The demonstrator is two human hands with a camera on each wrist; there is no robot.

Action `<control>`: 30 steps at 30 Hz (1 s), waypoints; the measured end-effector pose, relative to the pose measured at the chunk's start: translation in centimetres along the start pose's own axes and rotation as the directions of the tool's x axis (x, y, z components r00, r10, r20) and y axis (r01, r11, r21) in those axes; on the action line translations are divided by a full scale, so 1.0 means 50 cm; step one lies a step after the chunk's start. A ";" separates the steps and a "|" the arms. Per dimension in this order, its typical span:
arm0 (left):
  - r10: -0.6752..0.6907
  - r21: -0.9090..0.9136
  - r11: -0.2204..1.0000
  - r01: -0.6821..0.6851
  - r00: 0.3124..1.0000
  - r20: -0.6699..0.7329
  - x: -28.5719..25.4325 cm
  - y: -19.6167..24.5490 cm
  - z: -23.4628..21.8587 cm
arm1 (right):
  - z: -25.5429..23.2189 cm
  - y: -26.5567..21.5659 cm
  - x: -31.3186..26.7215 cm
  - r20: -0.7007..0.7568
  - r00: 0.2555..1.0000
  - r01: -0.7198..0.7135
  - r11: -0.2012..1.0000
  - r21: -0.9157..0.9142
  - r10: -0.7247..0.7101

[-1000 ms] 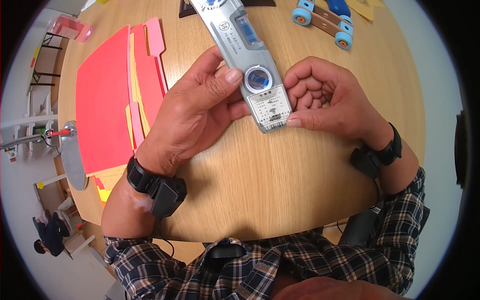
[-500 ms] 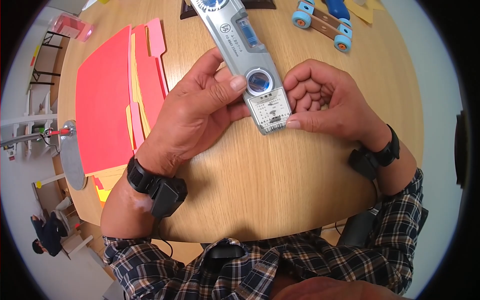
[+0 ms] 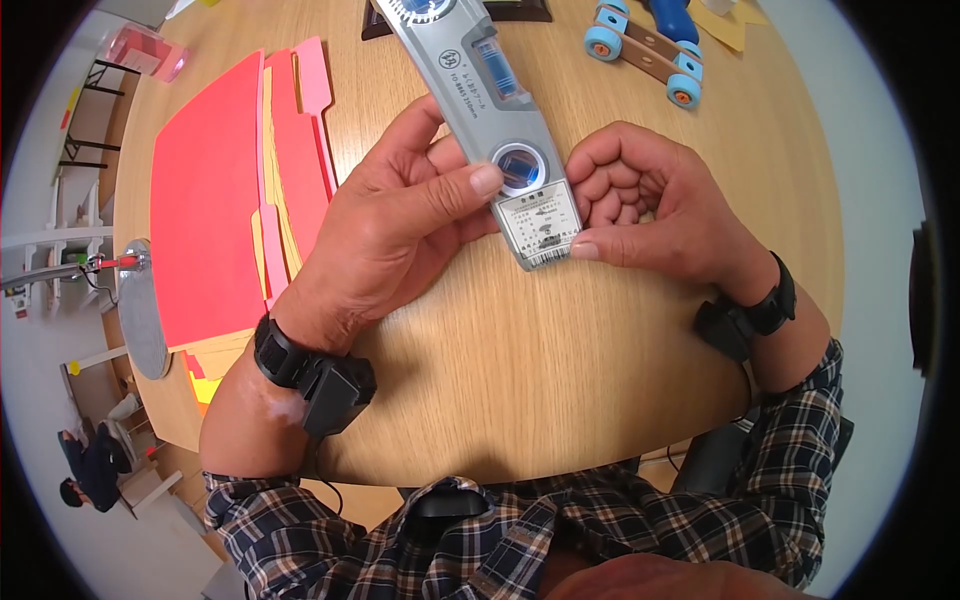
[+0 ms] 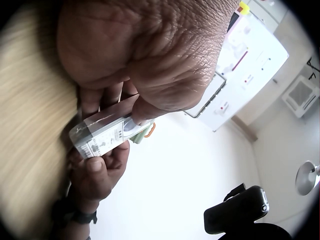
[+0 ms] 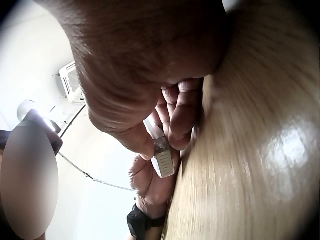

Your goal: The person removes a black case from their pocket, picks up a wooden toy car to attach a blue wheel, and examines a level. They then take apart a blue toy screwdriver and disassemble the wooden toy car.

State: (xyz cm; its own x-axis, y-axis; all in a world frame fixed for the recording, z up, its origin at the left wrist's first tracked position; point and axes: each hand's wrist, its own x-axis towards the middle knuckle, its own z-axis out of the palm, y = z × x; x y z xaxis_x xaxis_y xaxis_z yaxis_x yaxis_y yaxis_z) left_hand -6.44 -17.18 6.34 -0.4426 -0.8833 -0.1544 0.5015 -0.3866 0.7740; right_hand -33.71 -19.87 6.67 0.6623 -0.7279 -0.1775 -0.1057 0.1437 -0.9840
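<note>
A grey spirit level [image 3: 468,100] with blue vials slants across the middle of the head view, its top end cut off by the frame. My left hand [image 3: 395,220] grips it from the left, thumb on the face beside the round vial [image 3: 519,168] and fingers behind. A white label [image 3: 538,218] with print and a barcode covers its near end. At that end's right edge, my right hand [image 3: 675,210] pinches the level between thumb and curled fingers. The right wrist view shows the level's narrow end [image 5: 163,162] by the right thumb.
Red and yellow folders [image 3: 210,200] lie on the wooden table [image 3: 520,380] at the left. A toy vehicle with blue wheels [image 3: 645,50] stands at the back right, beside a blue object [image 3: 675,20]. A pink transparent container [image 3: 145,53] is at the back left. A person [image 3: 95,465] is in the background.
The spirit level and both hands have shifted very slightly down in the head view. The grip of both hands looks the same.
</note>
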 end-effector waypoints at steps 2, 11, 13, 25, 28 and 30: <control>0.006 -0.004 1.000 -0.006 1.000 -0.006 0.001 -0.003 0.000 | 0.001 0.002 0.001 -0.005 1.000 0.005 1.000 0.000 -0.005; 0.034 0.063 0.997 -0.032 0.998 -0.044 0.005 -0.011 0.002 | 0.007 0.007 0.006 -0.053 0.998 0.021 1.000 -0.006 -0.021; 0.050 0.086 0.995 -0.047 0.998 -0.040 0.005 -0.013 0.003 | 0.008 0.004 0.006 -0.060 0.998 0.010 1.000 -0.017 -0.011; -0.018 0.025 1.000 0.019 0.997 -0.073 0.004 -0.003 0.006 | 0.012 0.002 0.008 -0.074 0.997 -0.003 0.999 0.043 0.006; -0.009 0.018 1.000 0.010 0.997 -0.075 0.004 -0.002 0.008 | 0.010 0.004 0.007 -0.070 0.998 -0.002 1.000 0.030 0.004; -0.015 0.013 1.000 0.016 0.998 -0.068 0.004 0.000 0.005 | 0.010 0.003 0.008 -0.070 0.998 0.003 1.000 0.023 -0.001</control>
State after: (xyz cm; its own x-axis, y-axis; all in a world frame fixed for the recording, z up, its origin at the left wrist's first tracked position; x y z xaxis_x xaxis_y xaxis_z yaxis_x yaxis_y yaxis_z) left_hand -6.69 -17.29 6.47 -0.3988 -0.8933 -0.2072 0.4845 -0.3971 0.7795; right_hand -33.09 -19.79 6.46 0.6093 -0.7729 -0.1770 -0.0866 0.1571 -0.9838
